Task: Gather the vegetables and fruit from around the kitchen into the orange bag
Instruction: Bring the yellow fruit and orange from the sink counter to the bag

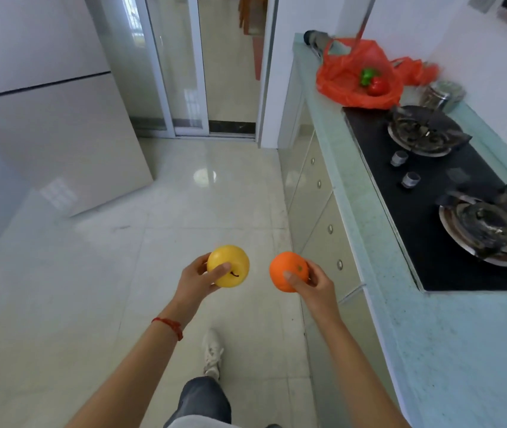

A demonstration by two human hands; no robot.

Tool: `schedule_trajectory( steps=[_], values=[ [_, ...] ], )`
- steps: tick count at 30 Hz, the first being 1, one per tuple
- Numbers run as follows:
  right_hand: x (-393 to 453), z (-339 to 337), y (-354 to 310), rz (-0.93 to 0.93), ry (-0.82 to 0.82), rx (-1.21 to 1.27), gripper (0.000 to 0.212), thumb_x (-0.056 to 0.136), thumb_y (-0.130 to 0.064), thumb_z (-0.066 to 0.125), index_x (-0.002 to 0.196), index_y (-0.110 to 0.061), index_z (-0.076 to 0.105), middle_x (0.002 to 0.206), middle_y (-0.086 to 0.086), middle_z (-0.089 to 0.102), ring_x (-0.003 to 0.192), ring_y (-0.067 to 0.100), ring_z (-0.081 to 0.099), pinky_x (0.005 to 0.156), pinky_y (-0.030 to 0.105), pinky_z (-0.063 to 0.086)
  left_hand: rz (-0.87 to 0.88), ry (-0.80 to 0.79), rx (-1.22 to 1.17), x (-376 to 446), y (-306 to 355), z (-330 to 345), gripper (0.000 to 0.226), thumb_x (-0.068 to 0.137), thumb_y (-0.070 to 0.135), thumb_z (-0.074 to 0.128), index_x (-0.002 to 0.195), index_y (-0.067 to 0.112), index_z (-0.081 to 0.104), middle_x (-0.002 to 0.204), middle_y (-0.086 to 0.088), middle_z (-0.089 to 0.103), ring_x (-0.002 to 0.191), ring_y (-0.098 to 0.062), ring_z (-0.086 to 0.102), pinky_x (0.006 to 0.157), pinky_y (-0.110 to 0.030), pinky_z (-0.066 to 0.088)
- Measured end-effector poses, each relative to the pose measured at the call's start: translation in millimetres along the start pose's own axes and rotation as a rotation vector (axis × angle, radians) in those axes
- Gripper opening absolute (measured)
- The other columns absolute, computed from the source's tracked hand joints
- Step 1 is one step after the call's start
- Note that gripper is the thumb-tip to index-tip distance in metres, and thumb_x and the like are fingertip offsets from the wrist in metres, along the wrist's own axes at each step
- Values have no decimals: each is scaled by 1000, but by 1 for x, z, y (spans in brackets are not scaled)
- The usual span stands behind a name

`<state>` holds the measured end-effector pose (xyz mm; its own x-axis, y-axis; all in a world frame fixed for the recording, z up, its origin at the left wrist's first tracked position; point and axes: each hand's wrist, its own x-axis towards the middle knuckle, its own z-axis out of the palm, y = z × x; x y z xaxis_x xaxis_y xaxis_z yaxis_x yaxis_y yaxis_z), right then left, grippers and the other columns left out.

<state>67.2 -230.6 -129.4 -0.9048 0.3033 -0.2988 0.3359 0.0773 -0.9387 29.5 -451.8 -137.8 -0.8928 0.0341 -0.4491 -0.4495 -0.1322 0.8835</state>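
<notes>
My left hand (195, 281) grips a yellow apple (229, 264) over the floor at lower centre. Beside it, my right hand (315, 285) holds an orange (286, 268). The two fruits are a short gap apart. Far ahead on the right, the orange bag (338, 78) lies open on the pale green counter (329, 125). Inside it I see a green pepper (367, 76) and a red pepper (378, 86). Both hands are well short of the bag.
A black gas hob (450, 186) with two burners fills the counter between me and the bag. A metal jar (442, 95) stands behind the bag. Drawers (323, 217) line the counter front. A glass sliding door (181, 66) is ahead; a large white appliance (45, 118) stands at left.
</notes>
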Motion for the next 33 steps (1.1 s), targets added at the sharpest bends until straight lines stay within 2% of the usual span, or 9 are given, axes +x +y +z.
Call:
schedule_trajectory(
  steps=[3, 6, 9, 12, 16, 22, 27, 31, 33],
  values=[
    [49, 25, -15, 7, -1, -6, 71, 58, -38, 76, 123, -17, 54, 113, 2, 60, 103, 19, 57, 86, 31, 47, 6, 4, -6, 51, 23, -10, 53, 63, 30, 77, 110, 17, 57, 115, -12, 60, 103, -24, 60, 74, -30, 54],
    [98, 52, -34, -1, 7, 6, 71, 56, -41, 73, 121, -18, 55, 113, 3, 61, 102, 19, 58, 83, 29, 46, -4, -8, -4, 101, 53, -22, 59, 53, 37, 78, 106, 20, 58, 114, -10, 61, 103, -23, 61, 73, -30, 53],
    [139, 74, -56, 4, 12, 19, 61, 62, -34, 79, 118, -21, 56, 112, 2, 61, 102, 20, 58, 82, 29, 47, 4, -22, 19, 145, 82, -30, 53, 59, 34, 74, 108, 21, 56, 113, -8, 61, 100, -20, 61, 70, -26, 54],
    [178, 90, -76, 1, 11, 28, 46, 72, -23, 76, 113, -24, 56, 108, 1, 60, 100, 19, 58, 81, 29, 46, 3, -25, 32, 188, 108, -33, 52, 60, 33, 72, 108, 21, 56, 113, -7, 61, 101, -20, 61, 71, -27, 54],
    [233, 104, -95, 8, 27, 30, 62, 61, -35, 77, 118, -20, 56, 112, 2, 61, 100, 18, 58, 81, 28, 46, -17, -35, 29, 240, 134, -31, 60, 48, 43, 76, 103, 25, 58, 111, -5, 62, 100, -19, 62, 72, -28, 53],
    [340, 115, -116, 5, 17, 17, 64, 56, -43, 76, 114, -24, 56, 113, 3, 62, 101, 19, 59, 82, 30, 48, -12, -38, 35, 338, 169, -10, 59, 47, 45, 76, 101, 27, 59, 112, -6, 62, 100, -20, 62, 72, -28, 54],
    [438, 115, -145, -7, -2, 19, 73, 53, -47, 74, 118, -21, 56, 113, 3, 62, 102, 20, 59, 85, 32, 49, 3, -19, 34, 426, 208, 21, 39, 74, 24, 74, 108, 21, 56, 116, -9, 60, 101, -20, 61, 71, -27, 53],
    [504, 114, -174, -23, -19, 7, 70, 53, -46, 75, 116, -21, 57, 110, 2, 63, 99, 19, 60, 84, 32, 50, 20, -18, 48, 481, 247, 46, 47, 62, 33, 73, 106, 24, 57, 114, -7, 61, 100, -20, 61, 69, -25, 53],
    [533, 115, -187, -27, -20, -6, 59, 60, -37, 80, 113, -23, 57, 108, 1, 63, 98, 20, 59, 84, 32, 49, 23, -20, 39, 507, 263, 55, 45, 62, 33, 72, 103, 25, 58, 114, -8, 61, 100, -21, 62, 69, -26, 53]
  ],
)
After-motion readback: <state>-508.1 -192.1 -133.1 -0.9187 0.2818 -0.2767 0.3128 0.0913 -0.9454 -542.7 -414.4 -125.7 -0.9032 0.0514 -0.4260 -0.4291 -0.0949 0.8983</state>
